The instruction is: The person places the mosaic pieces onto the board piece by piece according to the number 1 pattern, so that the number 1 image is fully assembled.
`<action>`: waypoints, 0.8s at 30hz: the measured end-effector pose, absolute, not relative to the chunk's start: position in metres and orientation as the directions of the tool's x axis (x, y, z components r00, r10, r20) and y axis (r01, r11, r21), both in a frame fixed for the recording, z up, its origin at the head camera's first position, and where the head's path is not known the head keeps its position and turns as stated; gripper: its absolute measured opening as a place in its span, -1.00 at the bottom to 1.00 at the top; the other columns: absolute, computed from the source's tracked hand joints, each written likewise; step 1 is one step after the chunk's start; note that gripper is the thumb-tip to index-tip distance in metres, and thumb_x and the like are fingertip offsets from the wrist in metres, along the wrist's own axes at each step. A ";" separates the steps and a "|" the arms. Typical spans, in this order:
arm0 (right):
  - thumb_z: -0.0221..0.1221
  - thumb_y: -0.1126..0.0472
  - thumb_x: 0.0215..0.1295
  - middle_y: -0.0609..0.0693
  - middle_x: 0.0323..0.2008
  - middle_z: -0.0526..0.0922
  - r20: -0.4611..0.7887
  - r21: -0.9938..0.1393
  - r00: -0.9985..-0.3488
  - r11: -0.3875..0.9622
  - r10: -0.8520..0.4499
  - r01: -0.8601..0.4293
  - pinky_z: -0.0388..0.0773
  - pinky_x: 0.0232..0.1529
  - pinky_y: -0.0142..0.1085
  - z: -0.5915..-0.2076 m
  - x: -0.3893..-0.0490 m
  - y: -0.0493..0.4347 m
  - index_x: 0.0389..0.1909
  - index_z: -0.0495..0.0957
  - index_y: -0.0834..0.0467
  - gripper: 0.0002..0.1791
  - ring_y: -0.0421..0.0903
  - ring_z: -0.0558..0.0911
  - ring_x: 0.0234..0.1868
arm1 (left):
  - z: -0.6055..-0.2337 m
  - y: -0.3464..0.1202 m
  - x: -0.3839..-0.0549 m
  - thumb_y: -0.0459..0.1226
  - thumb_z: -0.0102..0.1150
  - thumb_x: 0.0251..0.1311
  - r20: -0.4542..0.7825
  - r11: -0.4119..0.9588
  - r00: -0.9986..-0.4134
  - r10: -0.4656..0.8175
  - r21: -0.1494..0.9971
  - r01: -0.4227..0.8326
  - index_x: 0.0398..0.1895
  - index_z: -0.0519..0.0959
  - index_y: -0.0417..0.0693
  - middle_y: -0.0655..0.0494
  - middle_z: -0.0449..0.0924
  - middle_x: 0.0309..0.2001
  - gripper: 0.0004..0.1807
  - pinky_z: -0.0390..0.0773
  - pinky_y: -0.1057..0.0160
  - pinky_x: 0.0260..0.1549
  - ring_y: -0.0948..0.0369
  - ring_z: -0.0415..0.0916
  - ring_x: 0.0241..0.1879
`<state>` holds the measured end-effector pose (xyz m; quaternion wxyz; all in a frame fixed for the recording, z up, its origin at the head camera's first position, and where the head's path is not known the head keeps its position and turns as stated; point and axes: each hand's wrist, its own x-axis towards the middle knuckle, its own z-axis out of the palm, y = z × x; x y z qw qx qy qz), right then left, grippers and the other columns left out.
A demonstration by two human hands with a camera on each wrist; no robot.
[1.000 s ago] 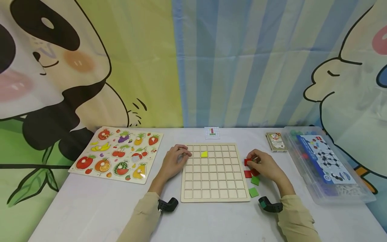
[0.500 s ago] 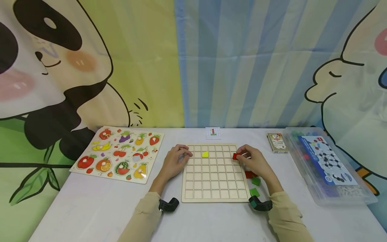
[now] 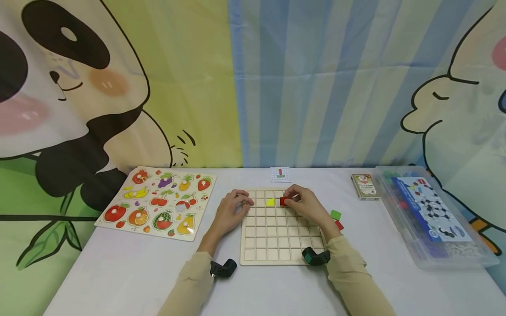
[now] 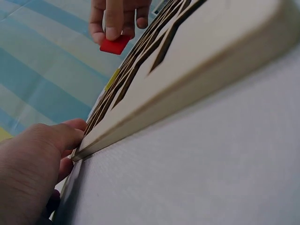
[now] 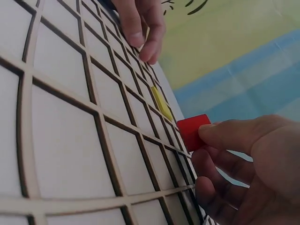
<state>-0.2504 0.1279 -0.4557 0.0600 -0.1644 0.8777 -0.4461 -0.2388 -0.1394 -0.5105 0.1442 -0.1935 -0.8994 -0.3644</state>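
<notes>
My right hand (image 3: 307, 204) pinches a red square tile (image 3: 283, 201) between thumb and fingers over the upper part of a wooden grid board (image 3: 272, 242). In the right wrist view the red tile (image 5: 191, 132) is tilted above the cells. A yellow piece (image 3: 270, 202) with a slanted side lies in a cell just left of it. At the board's left edge, my left hand (image 3: 230, 213) rests with its thumb and fingertips touching the rim. Right of the board lie a green tile (image 3: 336, 215) and a red tile (image 3: 339, 225), partly hidden by my right forearm.
Behind the board lies a small pattern card (image 3: 280, 174). A fruit puzzle board (image 3: 150, 215) is at the left. On the right are a playing-card box (image 3: 365, 186) and a clear plastic case (image 3: 435, 210) with a blue and white sheet.
My right hand has picked up the red tile from beside the board and carried it left over the grid, near the yellow piece. My left hand has stayed at the board's edge.
</notes>
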 end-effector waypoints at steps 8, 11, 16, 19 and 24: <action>0.16 0.23 0.27 0.04 -0.28 0.60 0.067 -0.743 -0.942 0.614 -0.327 -0.266 0.43 -0.26 -0.27 -0.459 -0.257 0.116 -0.19 0.52 0.14 -0.88 -0.11 0.53 -0.34 | -0.504 -0.136 -0.241 -0.26 0.18 0.19 0.398 0.663 -0.883 0.248 0.595 0.454 -0.31 0.65 0.17 0.15 0.51 0.01 -0.89 0.35 -0.05 0.01 0.10 0.44 0.05; 0.17 0.22 0.28 0.04 -0.30 0.56 0.082 -0.718 -0.940 0.634 -0.331 -0.286 0.40 -0.27 -0.28 -0.461 -0.258 0.115 -0.18 0.54 0.15 -0.87 -0.12 0.47 -0.36 | -0.504 -0.136 -0.241 -0.26 0.18 0.18 0.387 0.668 -0.889 0.243 0.598 0.443 -0.31 0.65 0.17 0.15 0.51 0.01 -0.90 0.35 -0.04 0.00 0.10 0.44 0.05; 0.16 0.19 0.29 0.03 -0.32 0.53 0.100 -0.698 -0.934 0.645 -0.344 -0.313 0.38 -0.31 -0.31 -0.466 -0.258 0.113 -0.18 0.57 0.14 -0.85 -0.14 0.42 -0.40 | -0.504 -0.136 -0.240 -0.28 0.18 0.18 0.377 0.671 -0.895 0.240 0.601 0.434 -0.30 0.65 0.16 0.16 0.50 0.02 -0.88 0.34 -0.05 0.01 0.10 0.43 0.04; 0.15 0.19 0.30 0.03 -0.32 0.53 0.109 -0.693 -0.933 0.647 -0.342 -0.318 0.38 -0.31 -0.29 -0.467 -0.257 0.112 -0.17 0.58 0.14 -0.85 -0.15 0.42 -0.40 | -0.505 -0.137 -0.239 -0.28 0.18 0.18 0.374 0.670 -0.896 0.239 0.604 0.431 -0.30 0.65 0.17 0.17 0.50 0.02 -0.88 0.33 -0.05 0.02 0.11 0.43 0.03; 0.16 0.20 0.29 0.00 -0.34 0.52 0.110 -0.669 -0.937 0.673 -0.331 -0.316 0.36 -0.34 -0.30 -0.470 -0.255 0.110 -0.20 0.61 0.10 -0.87 -0.15 0.41 -0.43 | -0.508 -0.138 -0.238 -0.28 0.18 0.18 0.374 0.662 -0.897 0.237 0.613 0.431 -0.31 0.65 0.16 0.16 0.50 0.02 -0.88 0.33 -0.06 0.04 0.11 0.42 0.05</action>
